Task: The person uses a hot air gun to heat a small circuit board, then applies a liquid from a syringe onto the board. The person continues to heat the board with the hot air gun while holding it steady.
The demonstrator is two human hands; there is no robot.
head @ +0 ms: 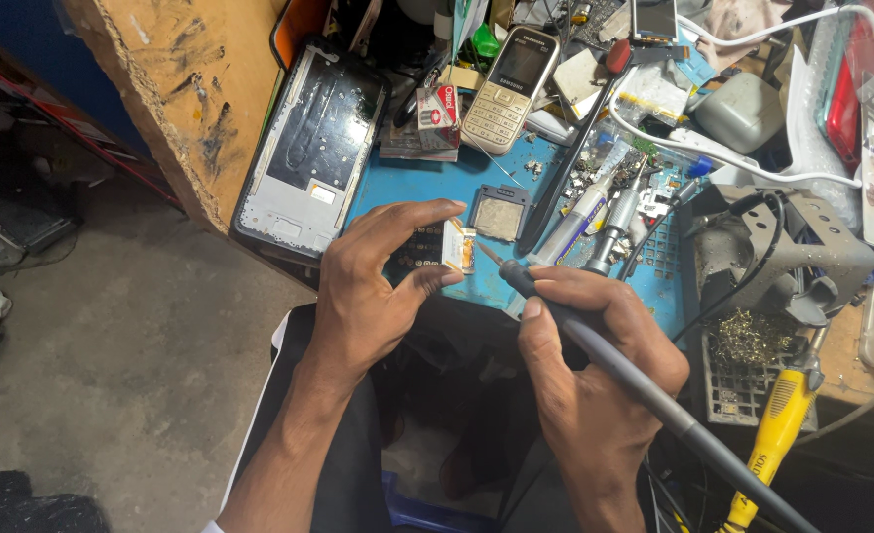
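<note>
My left hand (373, 281) pinches a small white and orange part (459, 248) between thumb and fingertips, over the blue work mat (427, 188). In my right hand (595, 360) lies a grey soldering iron (605, 355), gripped like a pen. Its dark tip points up-left and ends right beside the small part. The iron's grey cable runs off to the lower right.
A phone frame (308, 148) lies left of the mat, a gold keypad phone (509, 89) behind it. A small square part (499, 214), tubes and tweezers (595, 212), a soldering stand (782, 257) with brass wool, a yellow-handled tool (777, 424) and white cables crowd the right.
</note>
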